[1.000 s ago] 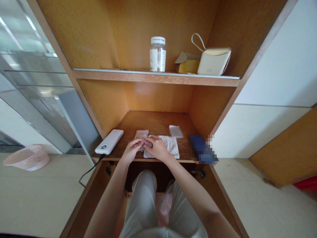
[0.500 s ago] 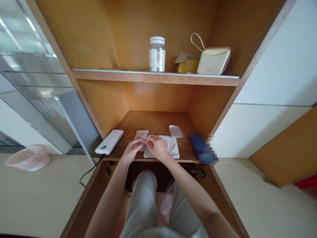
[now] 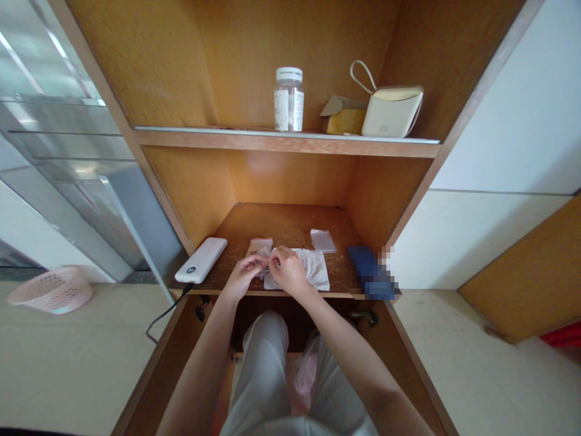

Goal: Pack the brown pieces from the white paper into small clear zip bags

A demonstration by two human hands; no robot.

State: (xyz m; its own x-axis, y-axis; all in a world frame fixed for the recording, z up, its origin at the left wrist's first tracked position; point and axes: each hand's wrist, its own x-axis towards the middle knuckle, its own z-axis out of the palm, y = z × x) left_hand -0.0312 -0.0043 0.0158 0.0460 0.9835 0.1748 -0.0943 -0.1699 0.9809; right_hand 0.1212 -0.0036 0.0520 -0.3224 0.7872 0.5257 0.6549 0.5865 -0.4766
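While left hand [image 3: 240, 275] and right hand [image 3: 289, 272] nearly meet, fingertips curled, cannot tell if pinching, bag [image 3: 261, 243] lies just beyond on shelf [image 3: 290, 219], beside white sheet [image 3: 315, 269]. Probably light, limp, slippery; best held by edge.

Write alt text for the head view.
Left hand and right hand are close together at a white sheet on a wooden shelf; anything held is unclear. A power bank lies left, a clear bag behind, and a bottle stands above.
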